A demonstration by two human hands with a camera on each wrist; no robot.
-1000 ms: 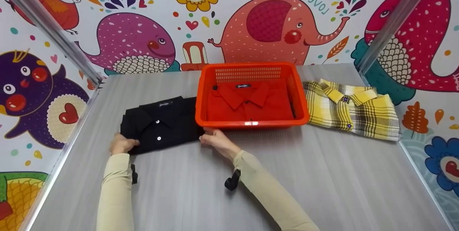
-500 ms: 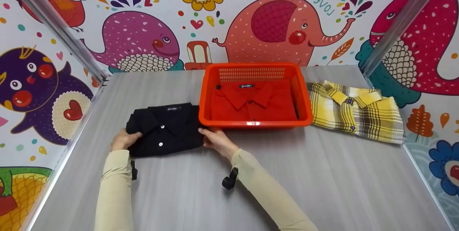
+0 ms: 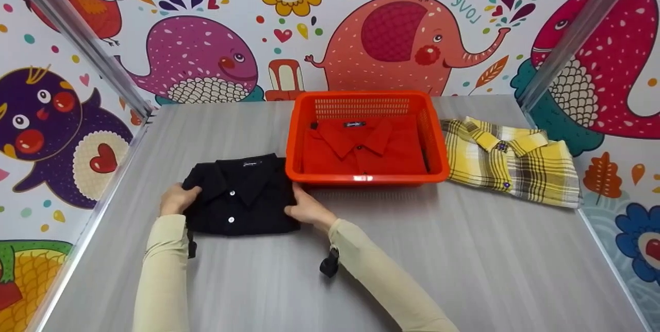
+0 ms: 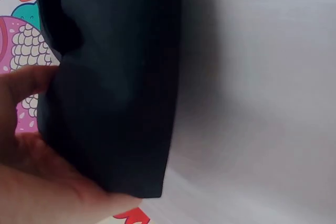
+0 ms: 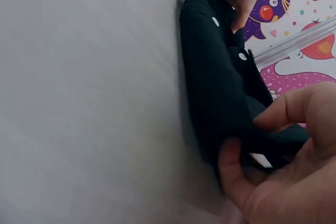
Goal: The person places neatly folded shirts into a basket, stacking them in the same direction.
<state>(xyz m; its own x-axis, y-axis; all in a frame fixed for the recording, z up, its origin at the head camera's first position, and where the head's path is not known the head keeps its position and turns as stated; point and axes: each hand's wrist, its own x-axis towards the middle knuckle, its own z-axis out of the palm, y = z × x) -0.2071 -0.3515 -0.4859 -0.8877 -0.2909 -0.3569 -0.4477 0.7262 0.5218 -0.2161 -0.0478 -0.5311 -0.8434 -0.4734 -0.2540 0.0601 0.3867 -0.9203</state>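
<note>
A folded black shirt [image 3: 242,203] with white buttons lies left of the basket, its collar toward the back wall. My left hand [image 3: 178,199] grips its left edge, thumb over the top. At the opposite edge my right hand [image 3: 309,210] pinches the cloth between thumb and fingers. In the left wrist view the black shirt [image 4: 110,98] shows its side edge over the pale table, held by the left hand [image 4: 47,177]. The right wrist view shows both hands at either end of the shirt [image 5: 215,82], the right hand [image 5: 294,161] nearer the camera.
An orange-red plastic basket [image 3: 367,178] stands at the centre back, close to the black shirt's right side. Inside it is a folded red shirt [image 3: 330,151]. To its right lies a folded yellow plaid shirt [image 3: 510,167]. Patterned walls border the grey table [image 3: 392,265].
The black shirt has shifted toward the person and slightly right, out from beside the basket's front corner. Both hands have kept to its edges, and the right thumb now lies lower on it.
</note>
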